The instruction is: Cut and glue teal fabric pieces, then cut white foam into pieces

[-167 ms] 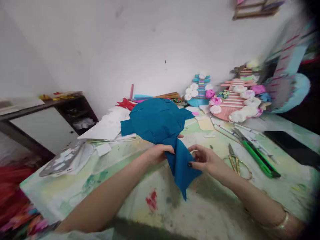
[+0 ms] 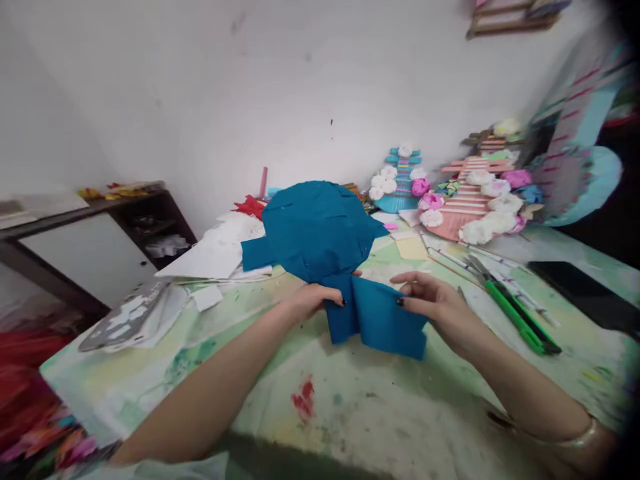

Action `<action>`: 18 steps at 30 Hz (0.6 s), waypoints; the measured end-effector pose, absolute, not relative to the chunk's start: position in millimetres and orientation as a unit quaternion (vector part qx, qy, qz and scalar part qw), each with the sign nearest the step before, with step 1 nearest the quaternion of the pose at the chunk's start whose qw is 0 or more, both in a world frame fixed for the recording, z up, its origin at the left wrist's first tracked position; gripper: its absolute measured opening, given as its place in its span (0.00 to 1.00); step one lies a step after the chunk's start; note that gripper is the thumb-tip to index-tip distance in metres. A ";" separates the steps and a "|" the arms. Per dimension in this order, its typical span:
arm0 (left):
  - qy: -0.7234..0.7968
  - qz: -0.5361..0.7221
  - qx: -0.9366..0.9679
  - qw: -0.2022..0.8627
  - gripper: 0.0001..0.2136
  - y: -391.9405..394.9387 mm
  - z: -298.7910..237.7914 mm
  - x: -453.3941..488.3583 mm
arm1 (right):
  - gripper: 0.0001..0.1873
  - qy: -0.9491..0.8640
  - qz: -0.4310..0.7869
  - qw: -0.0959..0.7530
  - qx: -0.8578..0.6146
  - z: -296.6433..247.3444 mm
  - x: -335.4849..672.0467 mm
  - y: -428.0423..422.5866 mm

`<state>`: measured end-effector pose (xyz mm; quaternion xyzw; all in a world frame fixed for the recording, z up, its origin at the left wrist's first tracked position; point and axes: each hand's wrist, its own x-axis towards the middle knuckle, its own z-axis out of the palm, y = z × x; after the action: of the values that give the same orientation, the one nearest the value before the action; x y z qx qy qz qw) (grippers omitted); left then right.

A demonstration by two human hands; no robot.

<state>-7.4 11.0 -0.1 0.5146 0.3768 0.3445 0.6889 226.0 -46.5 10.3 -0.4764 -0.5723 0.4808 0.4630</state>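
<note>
A round shape covered in blue crepe paper (image 2: 317,230) is held tilted above the table. My left hand (image 2: 315,300) grips its lower edge, thumb on the near side and a fingertip showing behind. From there a loose blue flap (image 2: 390,317) hangs toward me, with a fold down its middle. My right hand (image 2: 433,303) pinches the right edge of this flap between thumb and fingers and holds it spread out. Parts of the fingers on both hands are hidden behind the paper.
A green box cutter (image 2: 523,317) and a black phone (image 2: 583,293) lie to the right. Behind them stand flower-decorated craft pieces (image 2: 465,207). White paper sheets (image 2: 210,250) are stacked at the left, near a grey tray-like item (image 2: 125,320). The table (image 2: 280,407) is paint-stained.
My right hand has moved right, pulling the flap from a drooping, twisted fold into a wider spread. The round blue shape has tipped up slightly. The scissors are now mostly hidden by my right hand.
</note>
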 end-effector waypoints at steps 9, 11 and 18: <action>0.457 0.360 0.457 0.672 0.07 18.4 -4.9 -12.9 | 0.15 -0.648 0.096 0.285 -0.700 2.5 264.5 -27.2; 0.460 0.377 0.444 0.670 0.06 19.9 -5.8 -12.3 | 0.13 -0.647 0.053 0.211 -0.731 -3.9 273.9 -28.1; 0.456 0.449 0.402 0.655 0.05 27.6 -7.0 -15.0 | 0.04 -0.622 0.014 -0.013 -0.783 -17.1 305.5 -31.9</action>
<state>-15.0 27.6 -7.0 0.4021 0.4555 0.4493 0.6549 305.5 -31.9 -17.1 -0.7831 -0.6216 0.0135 -0.0125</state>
